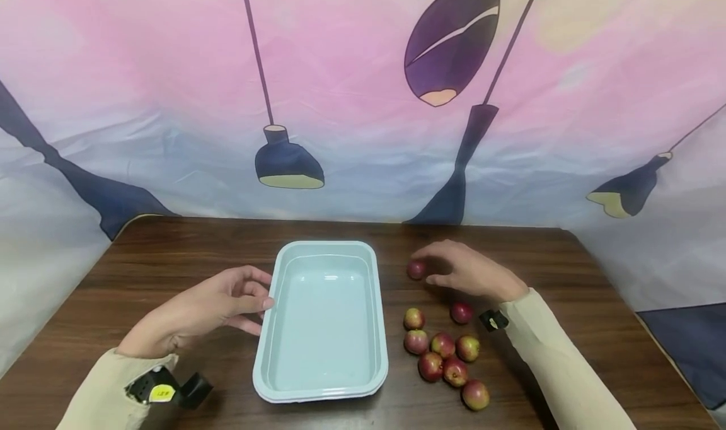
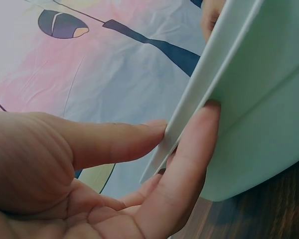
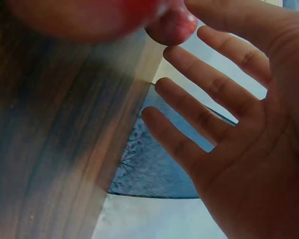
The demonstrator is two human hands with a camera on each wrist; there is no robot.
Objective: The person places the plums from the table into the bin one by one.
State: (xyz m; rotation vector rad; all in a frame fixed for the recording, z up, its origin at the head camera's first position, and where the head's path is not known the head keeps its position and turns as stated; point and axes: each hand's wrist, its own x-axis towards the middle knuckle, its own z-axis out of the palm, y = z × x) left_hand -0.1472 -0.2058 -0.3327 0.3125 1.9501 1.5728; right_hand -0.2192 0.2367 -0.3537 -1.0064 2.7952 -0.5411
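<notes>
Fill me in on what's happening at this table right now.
A person sits at a wooden table. Their left hand touches the left rim of an empty pale blue tray. Their right hand reaches over a small red fruit, fingers spread, not yet holding it. More of the same fruits lie clustered to the right of the tray.

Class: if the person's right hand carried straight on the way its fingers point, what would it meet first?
Probably the lone red fruit just ahead of the right hand; beyond it stands the tray. Depth is uncertain.
</notes>
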